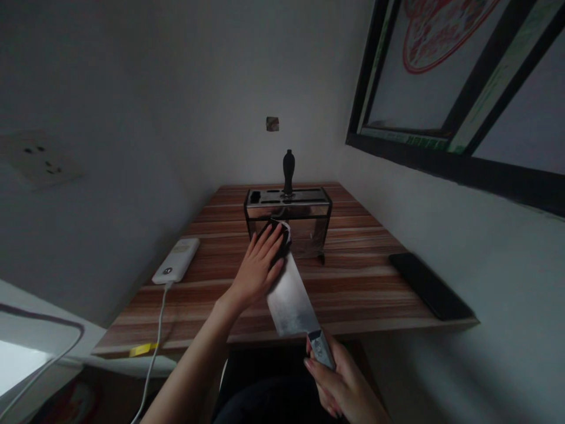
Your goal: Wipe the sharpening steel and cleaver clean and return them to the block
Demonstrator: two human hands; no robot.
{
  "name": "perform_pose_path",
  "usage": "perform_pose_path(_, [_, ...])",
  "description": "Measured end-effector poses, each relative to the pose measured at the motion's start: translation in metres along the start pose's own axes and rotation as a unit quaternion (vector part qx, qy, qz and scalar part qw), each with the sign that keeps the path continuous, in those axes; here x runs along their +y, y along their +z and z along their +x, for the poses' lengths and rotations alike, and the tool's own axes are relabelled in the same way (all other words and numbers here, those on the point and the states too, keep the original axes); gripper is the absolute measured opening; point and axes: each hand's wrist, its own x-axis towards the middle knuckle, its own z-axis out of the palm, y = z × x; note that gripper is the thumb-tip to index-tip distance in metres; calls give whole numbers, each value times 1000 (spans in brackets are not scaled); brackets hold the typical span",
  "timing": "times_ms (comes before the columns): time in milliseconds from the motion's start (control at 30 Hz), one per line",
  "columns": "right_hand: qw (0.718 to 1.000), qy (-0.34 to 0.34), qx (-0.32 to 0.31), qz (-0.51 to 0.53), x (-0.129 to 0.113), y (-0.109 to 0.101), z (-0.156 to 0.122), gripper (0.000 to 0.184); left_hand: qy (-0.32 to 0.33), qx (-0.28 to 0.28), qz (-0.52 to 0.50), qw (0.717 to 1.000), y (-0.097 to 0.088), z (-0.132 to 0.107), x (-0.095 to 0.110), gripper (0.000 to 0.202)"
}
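A cleaver (291,294) slants across the front of the table, its broad blade pointing away from me. My right hand (342,377) is closed around its grey handle near the table's front edge. On the far part of the blade, my left hand (262,265) presses a dark cloth (286,237), fingers stretched forward over it. A bit of white shows at the cloth's far edge. Just beyond stands a knife block (309,232) with a metal top and see-through sides. The black handle (288,171) of another tool rises from its top.
To the left on the wood-grain table (357,294) lies a white power bank (177,260) with a white cable (161,321). A black phone (430,285) lies by the right wall. Yellow tape (141,350) sits on the front-left edge. A framed picture (441,76) hangs at right.
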Motion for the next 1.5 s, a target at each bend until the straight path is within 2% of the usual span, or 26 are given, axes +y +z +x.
perform_pose_path(233, [1000, 4, -5, -4, -4, -3, -3, 50, 30, 3, -26, 999, -10, 3, -8, 54])
perform_pose_path(467, [1000, 8, -22, 18, 0, -3, -4, 47, 42, 10, 31, 999, -12, -7, -2, 54])
perform_pose_path(700, [999, -1, -6, 33, -3, -4, -2, 45, 79, -12, 57, 995, 1, -25, 24, 55])
perform_pose_path(1033, [998, -3, 41, 53, -6, -11, -2, 53, 143, -61, 30, 987, 15, -46, 64, 62])
perform_pose_path(1300, [995, 8, 66, 67, -6, -11, -2, 60, 191, -101, -3, 976, 14, -63, 82, 58])
perform_pose_path(1500, [995, 14, 71, 72, -4, -12, -3, 65, 196, -97, -19, 976, 13, -69, 86, 56])
